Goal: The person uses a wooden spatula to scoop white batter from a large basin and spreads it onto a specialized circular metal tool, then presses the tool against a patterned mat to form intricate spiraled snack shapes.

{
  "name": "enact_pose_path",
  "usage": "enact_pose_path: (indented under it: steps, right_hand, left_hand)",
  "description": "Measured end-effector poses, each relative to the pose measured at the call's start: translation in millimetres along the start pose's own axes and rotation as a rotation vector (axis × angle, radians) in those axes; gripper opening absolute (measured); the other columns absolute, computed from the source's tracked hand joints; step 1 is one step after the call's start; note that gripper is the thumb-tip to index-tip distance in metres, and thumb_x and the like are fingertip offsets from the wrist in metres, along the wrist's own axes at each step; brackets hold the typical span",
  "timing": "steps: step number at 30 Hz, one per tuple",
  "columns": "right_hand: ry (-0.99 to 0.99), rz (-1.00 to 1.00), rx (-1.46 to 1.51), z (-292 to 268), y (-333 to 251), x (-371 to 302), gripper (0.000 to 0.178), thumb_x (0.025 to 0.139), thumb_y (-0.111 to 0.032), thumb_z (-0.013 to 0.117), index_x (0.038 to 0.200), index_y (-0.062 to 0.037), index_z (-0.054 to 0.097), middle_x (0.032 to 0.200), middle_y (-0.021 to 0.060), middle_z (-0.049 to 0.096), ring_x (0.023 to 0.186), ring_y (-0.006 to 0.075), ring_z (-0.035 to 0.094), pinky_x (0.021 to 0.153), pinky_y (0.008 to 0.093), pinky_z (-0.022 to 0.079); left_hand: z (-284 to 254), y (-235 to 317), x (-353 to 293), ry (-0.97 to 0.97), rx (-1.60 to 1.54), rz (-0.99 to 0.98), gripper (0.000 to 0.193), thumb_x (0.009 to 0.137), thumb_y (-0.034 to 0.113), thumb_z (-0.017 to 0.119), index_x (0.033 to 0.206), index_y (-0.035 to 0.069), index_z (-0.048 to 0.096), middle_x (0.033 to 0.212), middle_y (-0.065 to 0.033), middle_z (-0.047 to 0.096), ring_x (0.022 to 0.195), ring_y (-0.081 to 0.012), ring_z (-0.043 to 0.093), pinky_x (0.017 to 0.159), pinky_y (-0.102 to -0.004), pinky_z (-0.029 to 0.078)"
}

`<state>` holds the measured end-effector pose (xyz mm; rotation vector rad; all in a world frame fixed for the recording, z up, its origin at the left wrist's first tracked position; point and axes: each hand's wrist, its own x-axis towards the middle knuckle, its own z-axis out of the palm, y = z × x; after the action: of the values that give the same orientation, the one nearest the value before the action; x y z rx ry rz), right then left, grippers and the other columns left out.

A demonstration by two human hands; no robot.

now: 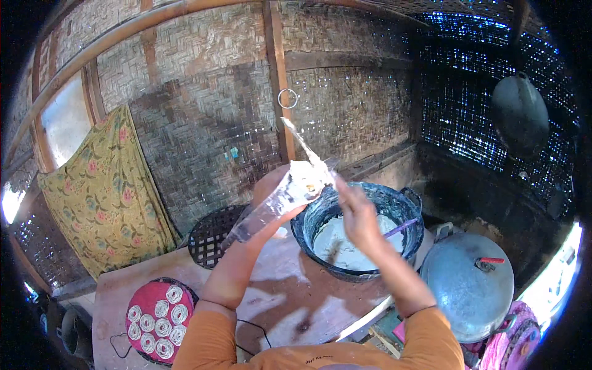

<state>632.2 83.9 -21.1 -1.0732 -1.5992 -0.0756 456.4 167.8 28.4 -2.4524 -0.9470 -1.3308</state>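
My left hand (271,185) is closed round a clear plastic bag (262,213), raised above the table. White paste (305,179) smears the bag's upper end. A thin, paste-coated strip or stick (299,137) juts up and left from there. My right hand (359,216), blurred, has its fingers curled at the bag's right side; what they grip cannot be made out. Below is a big dark basin (298,237) with two handles, holding white batter (336,237). A purple handle (401,227) leans on its right rim.
Several white coiled rounds (161,327) lie on a red round tray (148,296) at the left of the wooden table (259,302). A black woven basket (206,237) sits behind. At right stands a large lidded metal pot (465,283). A wok (521,114) hangs on the wall.
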Motion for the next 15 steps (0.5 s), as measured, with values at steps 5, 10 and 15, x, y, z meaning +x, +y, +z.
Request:
enact_pose_path:
  steps: [5,10,15]
  right_hand:
    - [-0.078,0.045,0.217,19.2,-3.3,-50.9,0.036,0.093,-0.001,0.045,0.128,-0.0031,0.049,0.081,0.0098,0.058,0.07,0.0129,0.051,0.067,0.0269,0.045]
    - [-0.147,0.318,0.328,-3.8,24.3,-46.7,0.035,0.094,-0.003,0.045,0.129,-0.0046,0.05,0.068,-0.0038,0.046,0.058,0.0052,0.038,0.053,0.021,0.037]
    - [-0.191,0.323,0.358,13.6,16.7,-53.0,0.036,0.095,-0.01,0.046,0.131,-0.0079,0.049,0.065,-0.0042,0.044,0.056,0.0043,0.038,0.049,0.0205,0.035]
  left_hand:
    - [-11.9,-26.4,2.5,-0.038,0.13,-0.053,0.037,0.069,0.04,0.071,0.096,0.015,0.065,0.092,-0.0068,0.067,0.081,-0.0267,0.065,0.071,-0.036,0.052]
    - [-5.9,-30.6,-4.0,0.018,0.134,-0.121,0.037,0.071,0.043,0.07,0.093,0.014,0.066,0.086,-0.0074,0.067,0.079,-0.0252,0.065,0.068,-0.0353,0.052]
    - [-1.6,-11.7,-4.6,0.045,-0.022,-0.081,0.037,0.068,0.039,0.071,0.094,0.013,0.066,0.087,-0.0085,0.067,0.078,-0.0272,0.065,0.067,-0.0359,0.051]
